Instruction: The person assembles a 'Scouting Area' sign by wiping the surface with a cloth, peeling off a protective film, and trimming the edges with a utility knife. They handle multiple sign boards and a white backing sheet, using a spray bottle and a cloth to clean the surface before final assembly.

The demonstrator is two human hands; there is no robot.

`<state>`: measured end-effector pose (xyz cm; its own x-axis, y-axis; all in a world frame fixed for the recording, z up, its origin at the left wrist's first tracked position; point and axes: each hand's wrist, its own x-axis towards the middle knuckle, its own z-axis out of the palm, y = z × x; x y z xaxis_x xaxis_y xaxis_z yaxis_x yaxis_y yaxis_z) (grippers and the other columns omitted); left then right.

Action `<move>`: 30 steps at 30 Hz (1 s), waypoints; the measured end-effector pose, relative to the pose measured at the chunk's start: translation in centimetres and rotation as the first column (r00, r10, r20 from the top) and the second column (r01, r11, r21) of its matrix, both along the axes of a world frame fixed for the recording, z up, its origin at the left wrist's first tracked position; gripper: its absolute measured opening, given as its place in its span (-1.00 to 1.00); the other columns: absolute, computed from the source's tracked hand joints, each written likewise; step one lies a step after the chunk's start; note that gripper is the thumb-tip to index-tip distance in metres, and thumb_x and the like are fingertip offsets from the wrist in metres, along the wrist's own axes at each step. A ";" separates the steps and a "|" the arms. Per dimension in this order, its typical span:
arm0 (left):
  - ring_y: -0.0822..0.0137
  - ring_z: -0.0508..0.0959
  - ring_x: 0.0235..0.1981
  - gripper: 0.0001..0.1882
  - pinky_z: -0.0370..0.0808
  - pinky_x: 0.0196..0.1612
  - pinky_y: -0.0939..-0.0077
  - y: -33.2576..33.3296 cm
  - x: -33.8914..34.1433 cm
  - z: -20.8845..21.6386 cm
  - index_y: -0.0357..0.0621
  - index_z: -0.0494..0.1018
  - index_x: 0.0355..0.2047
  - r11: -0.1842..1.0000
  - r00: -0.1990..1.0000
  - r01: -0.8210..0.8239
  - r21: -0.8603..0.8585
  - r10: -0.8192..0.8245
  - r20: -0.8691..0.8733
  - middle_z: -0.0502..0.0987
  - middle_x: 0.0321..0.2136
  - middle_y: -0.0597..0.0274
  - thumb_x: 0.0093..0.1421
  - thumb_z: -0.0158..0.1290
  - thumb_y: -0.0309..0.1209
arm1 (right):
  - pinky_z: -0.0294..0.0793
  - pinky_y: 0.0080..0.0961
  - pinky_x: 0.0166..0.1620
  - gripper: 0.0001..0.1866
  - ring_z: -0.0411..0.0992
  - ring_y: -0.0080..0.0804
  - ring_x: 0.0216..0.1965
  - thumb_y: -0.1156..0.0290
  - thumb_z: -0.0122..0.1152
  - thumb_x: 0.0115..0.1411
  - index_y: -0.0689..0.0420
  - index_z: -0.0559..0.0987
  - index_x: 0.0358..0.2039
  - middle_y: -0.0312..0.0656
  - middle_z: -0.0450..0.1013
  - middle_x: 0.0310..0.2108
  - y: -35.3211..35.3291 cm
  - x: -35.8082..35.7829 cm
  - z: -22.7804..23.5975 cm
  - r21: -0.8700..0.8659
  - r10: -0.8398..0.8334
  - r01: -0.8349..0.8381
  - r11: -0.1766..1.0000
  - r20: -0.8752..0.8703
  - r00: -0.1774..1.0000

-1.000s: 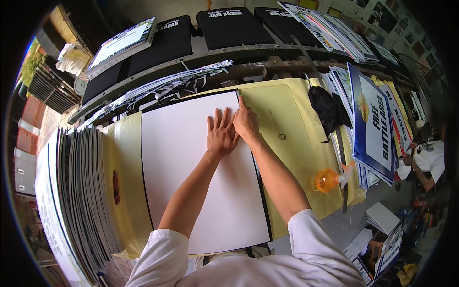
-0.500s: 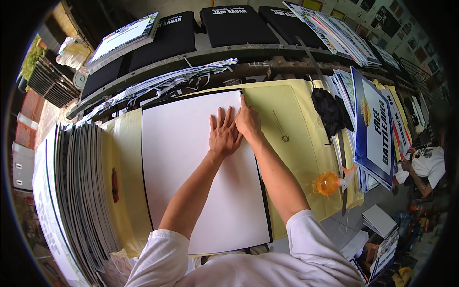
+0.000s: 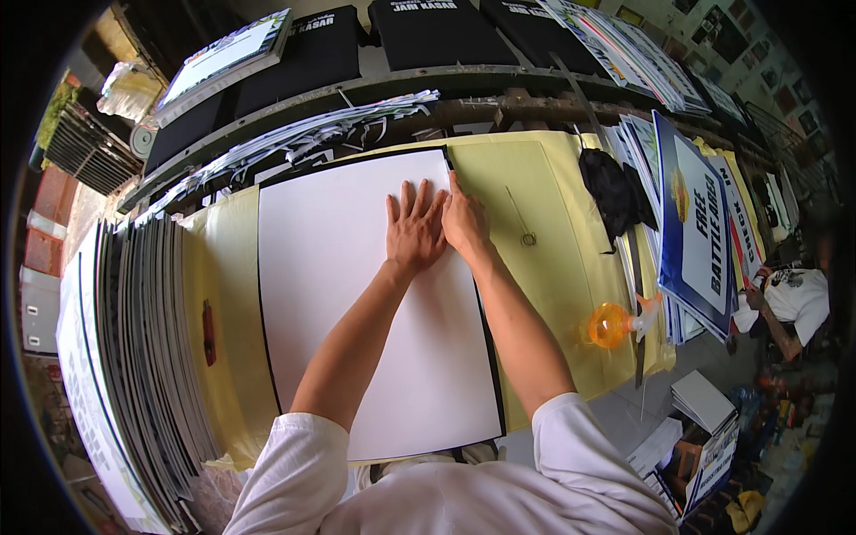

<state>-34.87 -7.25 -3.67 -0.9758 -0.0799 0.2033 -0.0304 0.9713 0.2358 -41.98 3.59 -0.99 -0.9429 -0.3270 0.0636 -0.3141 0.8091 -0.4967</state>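
A large white board (image 3: 374, 330) with black edges lies on the yellow-covered table in front of me. My left hand (image 3: 415, 234) rests flat on its far right part, fingers spread. Beside it, almost touching, my right hand (image 3: 465, 221) is at the board's right edge. Its index finger points away from me along the black edging (image 3: 487, 334), while the other fingers are curled. Anything under those curled fingers is hidden. To the right, a thin wire-like piece with a small coil (image 3: 528, 239) lies on the yellow covering (image 3: 562, 312).
A red cutter-like tool (image 3: 209, 332) lies left of the board, next to a thick stack of boards (image 3: 147, 348). On the right are an orange spray bottle (image 3: 610, 325), a black cloth (image 3: 613, 192) and leaning printed boards (image 3: 700, 223). Black shirts (image 3: 437, 36) lie across the far side. Another person (image 3: 796, 299) is at far right.
My right hand has slid slightly toward me along the board's right edge. My left hand stays flat in place. The whole view has shifted a little.
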 end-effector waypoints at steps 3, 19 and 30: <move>-0.19 -0.08 0.53 -0.28 -0.22 0.48 -0.33 0.0 -0.2 -0.6 0.16 0.18 0.47 0.999 0.999 -0.004 0.038 0.006 -0.047 0.06 0.51 0.07 0.35 -0.11 0.05 | 0.52 0.02 0.07 -0.44 0.54 0.20 -0.02 0.36 -0.04 0.43 0.05 0.26 0.43 0.23 0.56 -0.02 1.6 2.1 -0.8 -0.065 0.028 -0.029 0.997 -0.028 0.999; -0.14 -0.03 0.52 -0.31 -0.14 0.45 -0.31 -2.7 -4.1 -2.9 0.22 0.19 0.47 0.995 0.994 -0.038 -0.093 0.028 -0.106 0.08 0.51 0.12 0.39 -0.15 0.10 | 0.57 -0.10 -0.43 -0.30 0.53 0.02 -0.51 0.39 0.13 0.36 -0.07 0.20 0.48 -0.01 0.47 -0.43 14.5 23.3 2.2 0.127 0.015 -0.024 0.992 0.075 0.997; -0.12 -0.04 0.52 -0.31 -0.14 0.45 -0.28 -3.0 -4.2 -2.9 0.25 0.17 0.48 0.993 0.995 -0.028 -0.116 0.017 -0.095 0.08 0.51 0.15 0.40 -0.18 0.13 | 0.56 -0.22 -0.52 -0.33 0.48 -0.15 -0.59 0.46 0.13 0.34 -0.05 0.26 0.45 -0.12 0.44 -0.46 24.3 42.2 5.4 0.202 -0.143 0.089 0.975 0.268 0.953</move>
<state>-39.04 -10.25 -6.60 -0.9504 -0.0714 0.3028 -0.0353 0.9918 0.1231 0.20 27.90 4.45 -0.9459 -0.1951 -0.2593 -0.0829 0.9178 -0.3883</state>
